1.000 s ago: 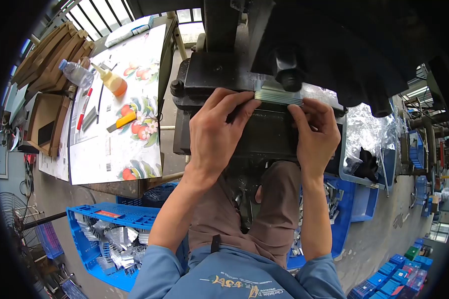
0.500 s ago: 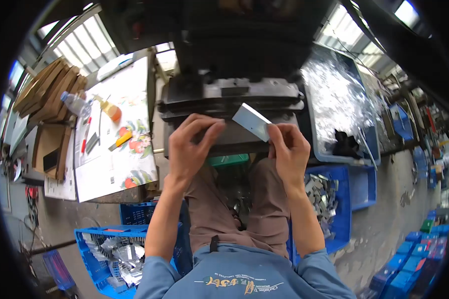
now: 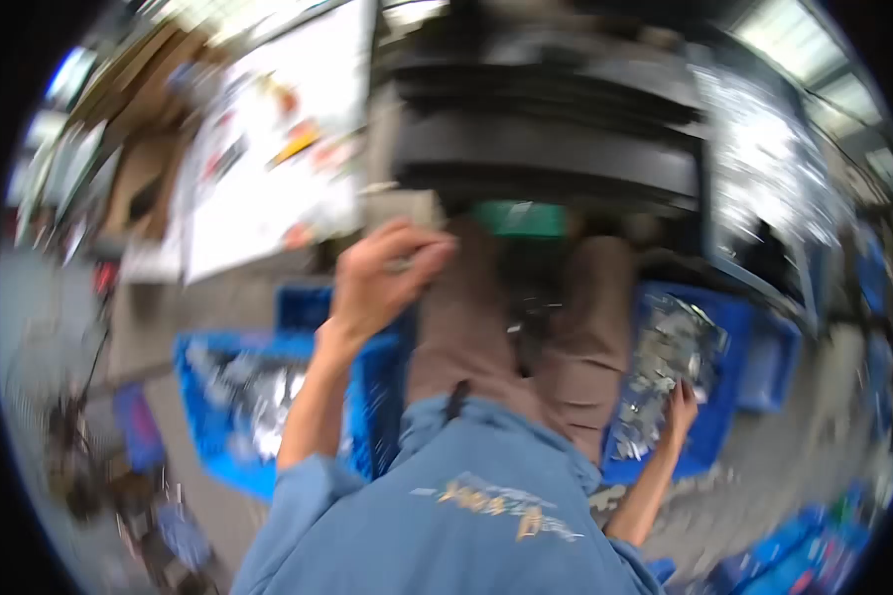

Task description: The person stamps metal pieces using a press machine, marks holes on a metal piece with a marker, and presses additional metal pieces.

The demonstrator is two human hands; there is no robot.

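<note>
My left hand (image 3: pixel 385 276) is raised in front of the machine, above my left thigh. Its fingers are curled, with thumb and forefinger close together and nothing visible between them. My right hand (image 3: pixel 677 415) reaches down into a blue bin (image 3: pixel 732 342) at my right side. That bin holds many small flat metal pieces (image 3: pixel 665 352). A bright piece lies right by the right fingertips, but blur hides whether they grip it.
Left of my legs stands another blue bin (image 3: pixel 196 402) with shiny metal parts. A table (image 3: pixel 258 213) at upper left bears a yellow-handled tool (image 3: pixel 296 144). The dark machine (image 3: pixel 556 149) is ahead, with a plastic-lined tray (image 3: pixel 764 149) to its right.
My right hand has moved from before the machine, where it held a flat metal plate, down into the right bin. The left hand stays raised, fingers curled. The view has tilted downward and blurred.
</note>
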